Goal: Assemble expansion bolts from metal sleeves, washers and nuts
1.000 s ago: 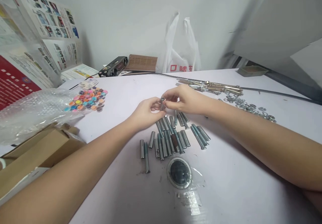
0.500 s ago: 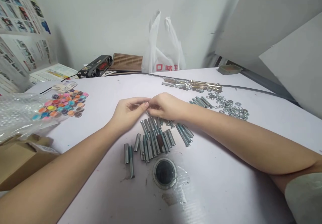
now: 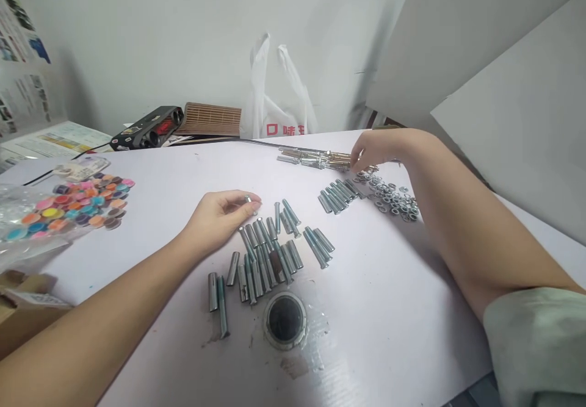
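Note:
My left hand point(image 3: 225, 213) is closed in a pinch on a bolt point(image 3: 248, 199); only the bolt's ends show, and the rest is hidden by thumb and fingers. Just below it lies a group of silver metal sleeves point(image 3: 266, 266) and tapered bolts point(image 3: 277, 216). My right hand point(image 3: 373, 151) reaches to the back of the table, fingers bent down and drawn together beside the row of assembled expansion bolts point(image 3: 315, 158) and the edge of the loose nuts and washers point(image 3: 389, 196). Its fingertips are partly hidden, and whatever they pinch cannot be seen.
More sleeves and bolts point(image 3: 336, 196) lie in a row mid-table. Coloured discs point(image 3: 77, 202), a clear plastic bag point(image 3: 18, 212) and a cardboard box point(image 3: 32, 315) are at left. A round dark disc point(image 3: 285, 320) sits in front. Behind stand a white bag point(image 3: 279, 105) and a black device point(image 3: 149, 129).
My right hand has left my left hand and moved right and back to the assembled bolts and nuts. My left hand keeps its pinch on the bolt. The camera view has shifted right.

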`<state>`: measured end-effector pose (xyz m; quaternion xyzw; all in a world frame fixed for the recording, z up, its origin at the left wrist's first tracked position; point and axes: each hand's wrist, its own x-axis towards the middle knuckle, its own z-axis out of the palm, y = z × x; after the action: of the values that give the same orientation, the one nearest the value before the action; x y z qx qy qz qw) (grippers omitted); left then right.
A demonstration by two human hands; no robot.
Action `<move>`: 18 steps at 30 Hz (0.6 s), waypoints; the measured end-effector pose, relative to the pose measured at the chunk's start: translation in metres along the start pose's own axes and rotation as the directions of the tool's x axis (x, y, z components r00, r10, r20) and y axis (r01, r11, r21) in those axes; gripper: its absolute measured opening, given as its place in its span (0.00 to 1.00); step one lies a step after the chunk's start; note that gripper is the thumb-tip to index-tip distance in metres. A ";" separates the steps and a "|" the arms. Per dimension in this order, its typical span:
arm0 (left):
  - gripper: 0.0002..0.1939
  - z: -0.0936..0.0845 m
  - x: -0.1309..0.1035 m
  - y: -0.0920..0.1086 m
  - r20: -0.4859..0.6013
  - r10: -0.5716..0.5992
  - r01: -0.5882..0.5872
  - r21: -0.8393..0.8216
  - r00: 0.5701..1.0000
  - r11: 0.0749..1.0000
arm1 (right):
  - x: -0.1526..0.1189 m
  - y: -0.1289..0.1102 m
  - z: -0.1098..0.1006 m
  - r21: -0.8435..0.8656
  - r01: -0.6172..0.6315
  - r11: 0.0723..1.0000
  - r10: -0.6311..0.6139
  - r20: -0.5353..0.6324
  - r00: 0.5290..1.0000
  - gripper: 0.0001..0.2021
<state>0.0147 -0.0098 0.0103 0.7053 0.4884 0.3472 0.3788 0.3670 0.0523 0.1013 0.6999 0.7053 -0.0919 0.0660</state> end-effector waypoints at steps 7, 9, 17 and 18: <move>0.13 -0.002 0.000 0.000 0.007 0.016 -0.016 0.011 1.000 1.000 | 0.007 0.014 0.014 -0.040 -0.109 0.993 0.115 0.228 0.967 0.16; 0.14 -0.002 0.000 -0.001 0.008 0.022 -0.022 0.010 1.000 1.000 | 0.013 0.021 0.020 -0.036 -0.104 0.994 0.109 0.260 0.959 0.16; 0.15 -0.001 0.000 -0.002 0.019 0.033 -0.033 0.008 0.999 0.999 | 0.028 0.041 0.032 -0.058 -0.093 0.994 0.105 0.260 0.960 0.19; 0.15 -0.001 0.001 -0.003 0.022 0.038 -0.038 0.003 0.999 0.999 | 0.026 0.040 0.031 -0.060 -0.093 0.994 0.106 0.253 0.962 0.18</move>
<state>0.0128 -0.0084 0.0084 0.7189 0.4711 0.3457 0.3765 0.4059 0.0711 0.0636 0.7149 0.6568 -0.1611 0.1776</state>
